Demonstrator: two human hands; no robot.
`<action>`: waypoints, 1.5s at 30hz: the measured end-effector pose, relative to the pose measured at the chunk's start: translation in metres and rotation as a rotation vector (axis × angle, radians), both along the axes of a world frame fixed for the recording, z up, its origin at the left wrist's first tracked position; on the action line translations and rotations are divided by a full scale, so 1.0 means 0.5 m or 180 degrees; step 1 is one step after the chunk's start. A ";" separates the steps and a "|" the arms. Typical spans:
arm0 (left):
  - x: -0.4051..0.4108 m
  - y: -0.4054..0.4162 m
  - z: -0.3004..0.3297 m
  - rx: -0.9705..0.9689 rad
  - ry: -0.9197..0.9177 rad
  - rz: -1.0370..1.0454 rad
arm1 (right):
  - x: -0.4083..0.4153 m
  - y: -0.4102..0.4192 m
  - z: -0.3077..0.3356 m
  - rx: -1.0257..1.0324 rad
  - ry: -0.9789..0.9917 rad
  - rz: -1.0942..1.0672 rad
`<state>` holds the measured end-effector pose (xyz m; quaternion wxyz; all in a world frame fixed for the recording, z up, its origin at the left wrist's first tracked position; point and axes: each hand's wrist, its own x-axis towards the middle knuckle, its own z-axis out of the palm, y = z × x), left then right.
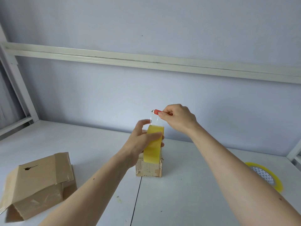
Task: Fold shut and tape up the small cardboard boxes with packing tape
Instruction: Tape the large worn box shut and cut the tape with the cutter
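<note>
The small cardboard box [149,168] stands on the white table [187,185], and everything else is easiest placed from it. Directly above the box the left hand [140,141] grips a roll of yellowish packing tape [153,144], thumb toward the camera and fingers curled round the far side, with the roll's lower edge reaching down over the box's top edge so that the two seem to touch. A clear strip of tape [154,119] runs up from the roll, and the left forefinger is raised beside it. Above the box and a little to its right, the right hand [177,118] pinches a small red cutter [157,112] between thumb and forefinger; its metal tip meets the top of the drawn-out strip. Well to the left of the box and nearer the camera lies a larger cardboard box [37,181] on its side, flaps open, with a torn hole in one panel and glossy tape on its lower face. Well to the right of the box a second tape roll [267,176] lies flat on the table, partly hidden by the right forearm. A seam in the tabletop runs toward the camera from just below the box. Behind the box rises a pale bluish wall [146,87] crossed by a white rail [146,59], with a white metal frame [17,88] at the far left.
</note>
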<state>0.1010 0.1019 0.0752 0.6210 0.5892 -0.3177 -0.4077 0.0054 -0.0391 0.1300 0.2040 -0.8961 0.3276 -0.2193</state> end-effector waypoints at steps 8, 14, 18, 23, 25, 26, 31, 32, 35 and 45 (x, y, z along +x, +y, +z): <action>-0.008 0.021 -0.017 0.0270 0.0459 -0.0103 | 0.028 -0.024 -0.012 0.0049 0.0001 -0.0149; -0.014 0.041 -0.037 0.0477 0.0802 -0.0339 | 0.036 -0.047 -0.049 -0.0168 0.0521 -0.0165; -0.023 0.059 -0.054 0.0673 0.0834 -0.0337 | 0.057 -0.061 -0.062 -0.0088 0.0364 -0.0269; -0.031 0.072 -0.079 0.0785 0.1085 -0.0361 | 0.076 -0.080 -0.083 -0.0225 0.0762 -0.0159; -0.032 0.076 -0.091 0.0917 0.1110 -0.0374 | 0.083 -0.086 -0.074 -0.0296 0.0703 -0.0207; -0.031 0.077 -0.097 0.0953 0.1140 -0.0334 | 0.089 -0.090 -0.071 -0.0336 0.0650 -0.0236; -0.035 0.078 -0.117 0.0970 0.1345 -0.0339 | 0.117 -0.104 -0.110 -0.0470 0.1006 -0.0188; -0.036 0.079 -0.122 0.1066 0.1436 -0.0347 | 0.120 -0.111 -0.116 -0.0476 0.1065 -0.0184; -0.036 0.069 -0.127 0.1235 0.1646 -0.0292 | 0.136 -0.122 -0.121 -0.0523 0.1135 -0.0169; -0.010 0.023 -0.135 0.1341 0.1967 -0.0078 | 0.194 -0.156 -0.149 -0.0654 0.1408 -0.0079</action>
